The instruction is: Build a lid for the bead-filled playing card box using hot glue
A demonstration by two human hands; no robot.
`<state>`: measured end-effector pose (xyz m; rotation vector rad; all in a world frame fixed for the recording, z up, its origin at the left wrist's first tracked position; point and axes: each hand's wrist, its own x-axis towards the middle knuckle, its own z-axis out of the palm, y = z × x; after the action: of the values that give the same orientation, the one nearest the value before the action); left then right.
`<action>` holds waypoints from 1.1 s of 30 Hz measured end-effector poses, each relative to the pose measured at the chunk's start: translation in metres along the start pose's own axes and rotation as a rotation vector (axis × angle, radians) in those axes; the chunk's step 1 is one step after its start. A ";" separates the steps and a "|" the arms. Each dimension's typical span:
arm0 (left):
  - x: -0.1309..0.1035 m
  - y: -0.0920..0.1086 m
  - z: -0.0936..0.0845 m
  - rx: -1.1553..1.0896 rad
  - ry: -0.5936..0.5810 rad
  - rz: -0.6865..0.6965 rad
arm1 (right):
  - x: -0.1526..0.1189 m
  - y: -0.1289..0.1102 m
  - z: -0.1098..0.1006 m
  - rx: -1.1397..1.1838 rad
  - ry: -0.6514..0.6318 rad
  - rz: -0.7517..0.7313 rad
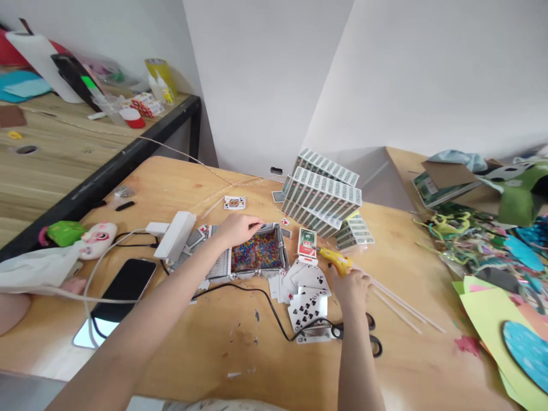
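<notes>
My left hand [238, 230] is over an open box covered in playing cards [280, 264], its fingers pinched together near the far rim. What the fingertips hold, if anything, is too small to make out. Inside the box lies a colourful patterned lining [257, 254]. My right hand [351, 286] grips a yellow hot glue gun [337, 260] whose nozzle points left toward a card pack [307, 244]. Loose playing cards [307, 308] are spread between the box and my right hand. Black-handled scissors [377, 346] lie partly hidden under my right forearm.
Stacked card boxes [321, 197] stand at the back. White glue sticks [406, 305] lie right of the glue gun. A phone [128, 285], white power strip [175, 235] and cables are at left, near another person's arm [12, 308]. Coloured craft sheets [488, 319] cover the right side.
</notes>
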<state>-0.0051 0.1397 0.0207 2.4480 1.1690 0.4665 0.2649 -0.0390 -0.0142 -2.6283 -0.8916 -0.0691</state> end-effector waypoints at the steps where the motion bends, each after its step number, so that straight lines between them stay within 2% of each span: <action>1: 0.000 0.000 0.000 -0.004 -0.001 0.005 | 0.000 -0.009 -0.005 0.015 0.032 -0.017; 3: 0.000 -0.001 0.001 -0.011 -0.005 0.010 | -0.002 -0.037 -0.013 0.117 0.047 -0.158; 4: 0.000 -0.001 0.001 -0.012 -0.007 0.010 | -0.003 -0.055 -0.015 0.220 0.004 -0.259; 6: 0.000 -0.002 0.001 -0.008 -0.006 0.005 | -0.008 -0.093 -0.014 0.406 -0.189 -0.451; 8: 0.000 -0.001 0.001 -0.001 -0.005 0.003 | -0.014 -0.126 -0.006 0.452 -0.297 -0.538; 11: 0.000 0.001 0.000 0.017 -0.003 0.000 | -0.021 -0.153 0.009 0.460 -0.364 -0.518; 21: 0.000 0.003 0.002 -0.009 -0.006 -0.028 | -0.029 -0.153 0.028 0.613 -0.398 -0.400; 27: -0.001 0.005 0.003 -0.032 -0.004 -0.032 | -0.031 -0.148 0.039 0.823 -0.461 -0.343; 33: 0.000 0.007 0.005 -0.030 0.012 -0.033 | -0.032 -0.150 0.041 0.975 -0.468 -0.294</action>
<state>0.0017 0.1343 0.0203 2.4001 1.1966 0.4855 0.1475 0.0670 -0.0093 -1.6029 -1.0809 0.7379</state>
